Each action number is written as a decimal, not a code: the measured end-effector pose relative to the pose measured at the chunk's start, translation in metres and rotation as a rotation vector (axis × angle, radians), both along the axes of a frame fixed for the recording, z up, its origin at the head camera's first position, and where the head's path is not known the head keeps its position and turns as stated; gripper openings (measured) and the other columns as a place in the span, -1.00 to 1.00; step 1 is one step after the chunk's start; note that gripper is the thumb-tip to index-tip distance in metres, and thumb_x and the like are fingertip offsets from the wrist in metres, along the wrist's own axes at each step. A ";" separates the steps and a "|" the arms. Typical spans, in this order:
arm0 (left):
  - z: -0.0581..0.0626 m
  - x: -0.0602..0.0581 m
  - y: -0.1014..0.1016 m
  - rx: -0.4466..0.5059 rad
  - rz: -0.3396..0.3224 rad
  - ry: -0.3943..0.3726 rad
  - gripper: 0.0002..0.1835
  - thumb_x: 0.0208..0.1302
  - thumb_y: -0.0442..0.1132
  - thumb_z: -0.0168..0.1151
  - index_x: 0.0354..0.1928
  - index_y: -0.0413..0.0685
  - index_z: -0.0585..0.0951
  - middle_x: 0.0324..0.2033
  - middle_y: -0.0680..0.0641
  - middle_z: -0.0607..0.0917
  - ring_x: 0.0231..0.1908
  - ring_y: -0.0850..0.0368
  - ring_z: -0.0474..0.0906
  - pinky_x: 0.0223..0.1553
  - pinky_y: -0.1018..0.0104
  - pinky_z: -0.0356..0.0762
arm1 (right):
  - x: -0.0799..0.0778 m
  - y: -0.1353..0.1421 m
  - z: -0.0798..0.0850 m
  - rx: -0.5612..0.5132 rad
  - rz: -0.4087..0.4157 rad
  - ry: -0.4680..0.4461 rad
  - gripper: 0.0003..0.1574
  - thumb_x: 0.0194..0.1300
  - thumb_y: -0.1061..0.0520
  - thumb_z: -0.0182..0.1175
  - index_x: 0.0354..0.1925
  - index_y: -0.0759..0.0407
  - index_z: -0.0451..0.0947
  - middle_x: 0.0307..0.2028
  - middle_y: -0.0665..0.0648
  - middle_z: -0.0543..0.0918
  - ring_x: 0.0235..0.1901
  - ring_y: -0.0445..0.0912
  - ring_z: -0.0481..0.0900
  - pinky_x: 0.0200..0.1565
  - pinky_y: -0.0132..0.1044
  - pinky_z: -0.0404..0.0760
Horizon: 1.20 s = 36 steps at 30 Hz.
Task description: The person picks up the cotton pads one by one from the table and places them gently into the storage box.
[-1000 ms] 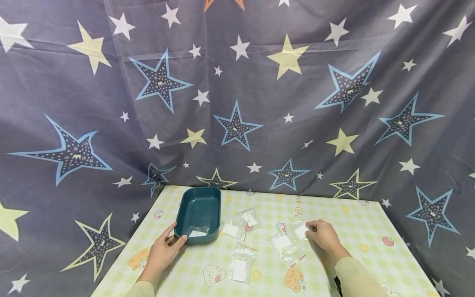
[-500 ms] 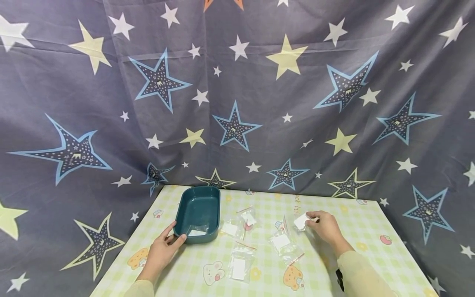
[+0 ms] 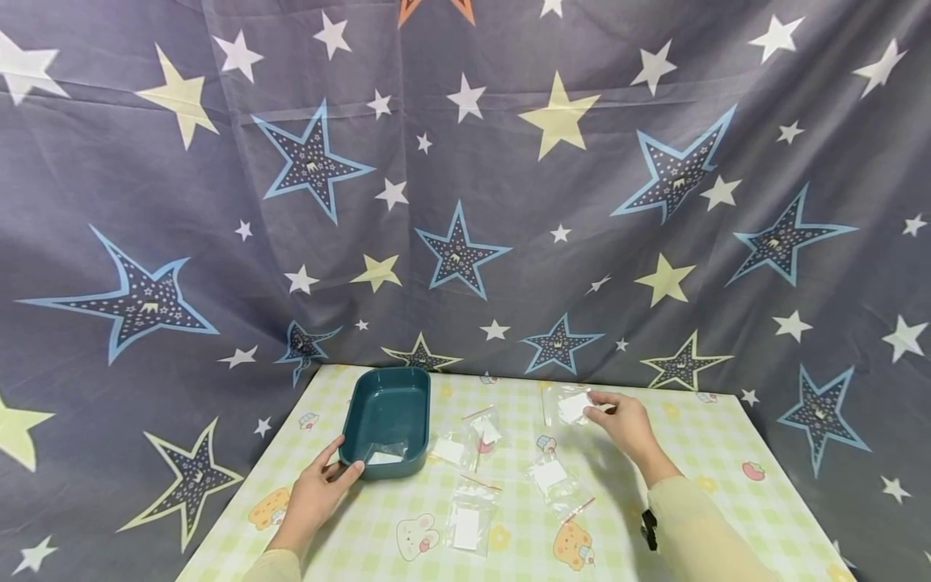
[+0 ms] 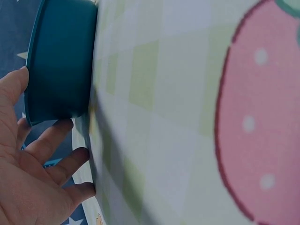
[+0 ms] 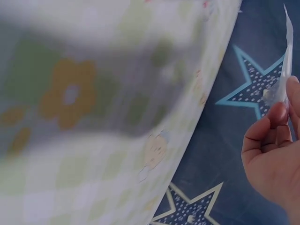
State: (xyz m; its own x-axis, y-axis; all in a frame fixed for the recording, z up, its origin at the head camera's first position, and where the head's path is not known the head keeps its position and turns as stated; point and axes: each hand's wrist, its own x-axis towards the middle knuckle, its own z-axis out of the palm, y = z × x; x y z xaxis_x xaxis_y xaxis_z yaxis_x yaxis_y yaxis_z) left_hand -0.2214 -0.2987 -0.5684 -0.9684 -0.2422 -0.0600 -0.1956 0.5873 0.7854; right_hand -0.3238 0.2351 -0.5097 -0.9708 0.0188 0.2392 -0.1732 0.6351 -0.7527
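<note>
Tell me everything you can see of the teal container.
The teal container is an open, rounded rectangle with raised walls, smooth and plastic-looking. It sits upright on the checked tablecloth, toward the far left, long sides running front to back. A clear bag with a white insert lies inside at the near end. The left hand touches the near left corner.

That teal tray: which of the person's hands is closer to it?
The left. The left hand holds the near left corner of the teal tray, while the right hand is apart from it, off to its right, pinching a clear bag.
</note>
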 end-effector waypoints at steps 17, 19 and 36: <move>-0.001 -0.001 -0.003 0.022 0.002 -0.005 -0.06 0.46 0.23 0.35 0.71 0.13 0.19 0.37 -0.35 0.59 0.44 -0.32 0.50 0.38 -0.24 0.55 | -0.013 -0.061 0.010 -0.255 0.045 -0.043 -0.53 0.40 0.16 0.46 0.24 0.19 0.73 0.16 0.32 0.77 -0.10 -0.01 0.75 -0.21 -0.46 0.66; 0.000 -0.002 -0.003 0.024 0.003 -0.008 -0.06 0.45 0.24 0.35 0.71 0.14 0.19 0.37 -0.34 0.59 0.44 -0.31 0.51 0.38 -0.23 0.55 | -0.015 -0.069 0.012 -0.271 0.050 -0.037 -0.55 0.39 0.17 0.46 0.22 0.18 0.75 0.16 0.30 0.78 -0.09 0.03 0.76 -0.19 -0.47 0.65; -0.003 -0.001 -0.003 0.031 0.006 -0.019 -0.05 0.44 0.23 0.36 0.72 0.17 0.17 0.38 -0.33 0.59 0.45 -0.32 0.50 0.39 -0.26 0.54 | -0.014 -0.126 0.012 -0.273 0.149 -0.031 -0.57 0.37 0.18 0.48 0.19 0.13 0.78 0.06 0.23 0.81 -0.11 0.06 0.78 -0.19 -0.38 0.69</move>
